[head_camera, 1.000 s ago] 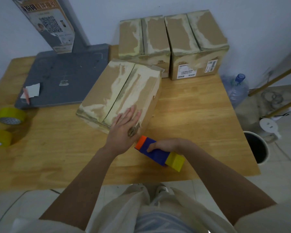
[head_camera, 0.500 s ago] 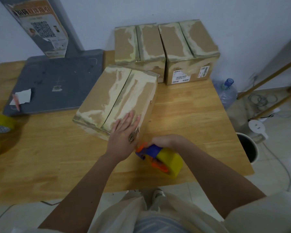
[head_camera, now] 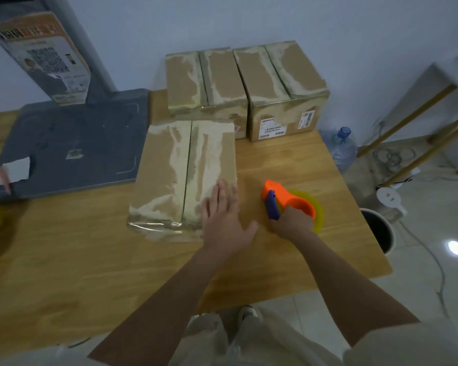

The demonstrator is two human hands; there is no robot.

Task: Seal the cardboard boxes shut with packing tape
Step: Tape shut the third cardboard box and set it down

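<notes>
While the left hand [head_camera: 224, 220] lies flat with fingers spread on the near right corner of the front box [head_camera: 183, 178], the right hand [head_camera: 291, 223] is wrapped around the handle of the tape dispenser [head_camera: 288, 200], which stands just beside the box on the wooden surface [head_camera: 90, 260]. That box sits closest to the person, its two top flaps folded down and meeting along a centre seam that shows as a dark line with no fresh strip across it. Some clear tape seems to cling along its near edge, though I cannot tell how far it runs. Two more boxes [head_camera: 249, 83] stand side by side behind it against the wall.

The step in hand looks like getting ready to tape the front box: one hand steadies it, the other has the dispenser up but not yet on the cardboard. The next move probably calls for bringing the dispenser's mouth to one end of the seam, pressing the tape end down, then drawing it straight along the seam while the flaps are held flush. A skewed start would likely leave part of the gap uncovered.
</notes>
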